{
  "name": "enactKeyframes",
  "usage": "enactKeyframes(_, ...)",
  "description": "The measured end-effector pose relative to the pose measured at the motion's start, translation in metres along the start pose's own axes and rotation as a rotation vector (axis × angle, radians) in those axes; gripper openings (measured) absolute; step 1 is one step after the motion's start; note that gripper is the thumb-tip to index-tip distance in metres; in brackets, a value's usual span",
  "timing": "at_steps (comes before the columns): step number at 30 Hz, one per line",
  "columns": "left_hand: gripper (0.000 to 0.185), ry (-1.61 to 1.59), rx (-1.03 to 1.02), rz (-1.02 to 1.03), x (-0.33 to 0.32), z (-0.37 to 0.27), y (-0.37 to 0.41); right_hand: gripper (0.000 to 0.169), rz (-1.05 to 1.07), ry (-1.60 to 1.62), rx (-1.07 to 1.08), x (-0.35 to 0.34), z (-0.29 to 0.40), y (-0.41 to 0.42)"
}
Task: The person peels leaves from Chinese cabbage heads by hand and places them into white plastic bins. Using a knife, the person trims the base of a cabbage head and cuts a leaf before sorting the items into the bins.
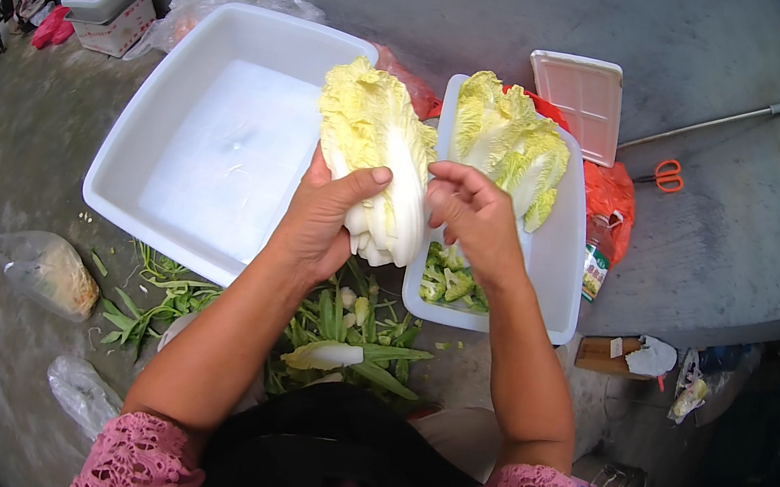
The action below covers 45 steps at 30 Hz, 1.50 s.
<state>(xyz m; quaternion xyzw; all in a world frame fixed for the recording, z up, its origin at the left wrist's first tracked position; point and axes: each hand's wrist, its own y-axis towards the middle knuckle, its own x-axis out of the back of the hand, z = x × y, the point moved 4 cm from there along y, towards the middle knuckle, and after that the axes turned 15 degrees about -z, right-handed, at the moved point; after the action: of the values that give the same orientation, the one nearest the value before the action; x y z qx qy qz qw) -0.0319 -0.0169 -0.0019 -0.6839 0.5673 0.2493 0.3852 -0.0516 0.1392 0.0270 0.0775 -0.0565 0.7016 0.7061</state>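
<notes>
My left hand [330, 216] grips a head of napa cabbage [382, 144], its thumb across the white stems and the yellow leaf tips pointing away from me. Beside the cabbage's right edge is my right hand [470, 214], fingers curled and apart; nothing shows between them. Under that hand lies a white plastic tub [564, 292] with cabbage leaves [500, 139] at its far end and cut broccoli [452, 283] at its near end. A larger white plastic tub [132, 197] stands on the left, with nothing but a wet-looking bottom visible.
Leafy green trimmings [381, 352] are heaped on the floor before me. At left lie a filled plastic bag [60, 277] and a crumpled one [81, 394]. Orange-handled scissors [668, 176], a metal pole [710, 123], a foam tray [577, 105] and a bottle [595, 263] are at right.
</notes>
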Motion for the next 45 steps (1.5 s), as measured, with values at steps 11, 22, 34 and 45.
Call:
enactKeyframes(11,0.062,0.039,0.017,-0.011,0.0,0.001,-0.004,0.025,-0.054,0.264,-0.213,0.005,0.007,-0.001)
enactKeyframes(22,0.056,-0.024,-0.001,-0.108,0.007,-0.007,0.004,0.026,-0.31,0.671,-0.45,0.072,-0.046,0.065)
enactKeyframes(34,0.06,-0.029,0.001,-0.085,0.006,-0.006,0.007,0.022,-0.308,0.402,-0.16,0.064,-0.035,0.074)
enactKeyframes(45,0.062,-0.009,0.02,-0.076,0.005,-0.007,0.006,0.022,-0.399,-0.172,-0.2,0.044,-0.115,0.095)
